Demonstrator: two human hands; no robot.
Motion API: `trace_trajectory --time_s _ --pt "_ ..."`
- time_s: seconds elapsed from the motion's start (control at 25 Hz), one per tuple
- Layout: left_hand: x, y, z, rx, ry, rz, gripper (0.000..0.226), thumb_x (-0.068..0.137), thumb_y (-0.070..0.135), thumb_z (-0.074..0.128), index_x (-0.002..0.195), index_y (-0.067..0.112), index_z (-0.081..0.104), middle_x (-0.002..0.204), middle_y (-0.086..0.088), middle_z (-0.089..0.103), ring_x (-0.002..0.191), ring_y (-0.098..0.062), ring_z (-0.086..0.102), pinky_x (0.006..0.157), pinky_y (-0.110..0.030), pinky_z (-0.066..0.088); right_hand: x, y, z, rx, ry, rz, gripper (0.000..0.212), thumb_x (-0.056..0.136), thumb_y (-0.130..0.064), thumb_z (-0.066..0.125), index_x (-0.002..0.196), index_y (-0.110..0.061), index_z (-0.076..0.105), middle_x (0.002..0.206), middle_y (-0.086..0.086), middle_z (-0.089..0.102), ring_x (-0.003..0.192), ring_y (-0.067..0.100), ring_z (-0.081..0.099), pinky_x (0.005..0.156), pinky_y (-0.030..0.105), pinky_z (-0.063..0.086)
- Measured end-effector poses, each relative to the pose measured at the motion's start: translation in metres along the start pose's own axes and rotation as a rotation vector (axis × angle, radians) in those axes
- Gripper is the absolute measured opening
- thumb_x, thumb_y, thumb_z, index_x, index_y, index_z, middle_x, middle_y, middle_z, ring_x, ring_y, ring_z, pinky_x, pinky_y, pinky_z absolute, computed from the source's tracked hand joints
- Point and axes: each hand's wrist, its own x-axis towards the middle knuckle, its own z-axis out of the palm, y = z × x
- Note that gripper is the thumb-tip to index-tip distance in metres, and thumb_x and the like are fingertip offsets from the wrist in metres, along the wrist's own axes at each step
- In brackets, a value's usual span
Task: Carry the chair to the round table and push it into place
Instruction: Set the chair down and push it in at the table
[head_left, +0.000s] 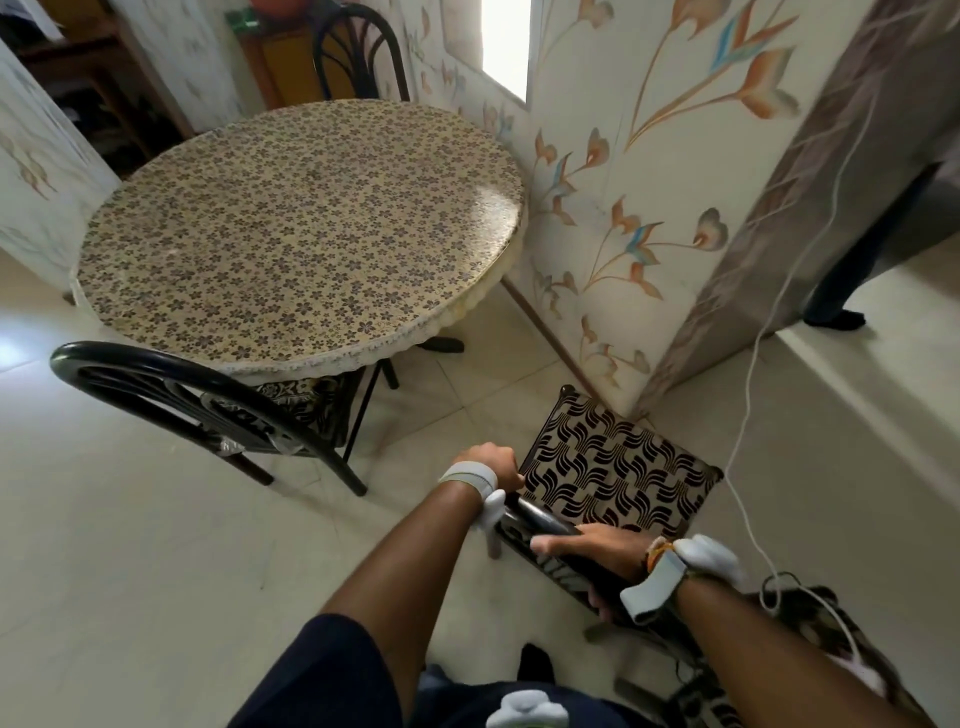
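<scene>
A black metal chair with a wavy black-and-cream seat cushion (613, 470) is right in front of me, near the wall corner. My left hand (491, 462) grips the left end of its curved black backrest. My right hand (597, 551) is wrapped around the backrest top rail farther right. Both wrists wear white bands. The round table (291, 234), covered in a small flower-print cloth, stands ahead and to the left, roughly a chair's length from the seat's front edge.
A second black chair (208, 410) is tucked under the table's near side, and a third (358, 52) stands behind it. A flower-papered wall (649, 208) runs along the right. A white cable (748, 395) hangs by the corner. Another person's leg (852, 270) stands at the right.
</scene>
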Motion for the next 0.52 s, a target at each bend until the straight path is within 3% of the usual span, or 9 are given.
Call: trace_trajectory --time_s 0.08,0.16,0.4,0.52 --pt "0.000 0.001 0.000 -0.018 -0.017 0.009 0.033 0.090 0.040 0.054 0.097 0.014 0.072 0.091 -0.008 0.065 0.081 -0.029 0.060 0.073 -0.034 0.048 0.010 0.006 0.004 -0.180 0.158 -0.081 0.051 0.078 -0.036 0.084 0.118 -0.010 0.064 0.069 0.009 0.064 0.045 0.018 0.059 0.046 0.028 0.053" --pt "-0.001 -0.001 0.002 -0.042 -0.038 0.025 0.033 0.090 0.042 0.053 0.092 0.014 0.071 0.089 -0.008 0.064 0.081 -0.028 0.060 0.071 -0.033 0.047 0.015 0.007 0.002 -0.300 0.204 -0.106 0.044 0.077 -0.026 0.080 0.115 -0.011 0.067 0.071 0.008 0.069 0.048 0.017 0.063 0.051 0.029 0.055" --pt "0.003 -0.011 0.003 -0.144 -0.027 0.019 0.037 0.090 0.044 0.053 0.093 0.015 0.075 0.094 -0.009 0.072 0.088 -0.026 0.067 0.078 -0.034 0.054 0.019 -0.007 -0.017 -0.494 0.200 -0.073 0.036 0.079 -0.033 0.081 0.107 -0.022 0.060 0.086 0.001 0.069 0.068 0.011 0.064 0.059 0.022 0.053" --pt "0.004 -0.018 0.001 -0.176 -0.030 -0.001 0.033 0.089 0.044 0.053 0.082 0.018 0.072 0.087 -0.006 0.069 0.080 -0.024 0.062 0.071 -0.031 0.048 0.027 -0.019 -0.032 -0.621 0.211 -0.091 0.046 0.073 -0.040 0.082 0.112 -0.021 0.067 0.099 0.004 0.074 0.087 0.020 0.072 0.077 0.033 0.060"
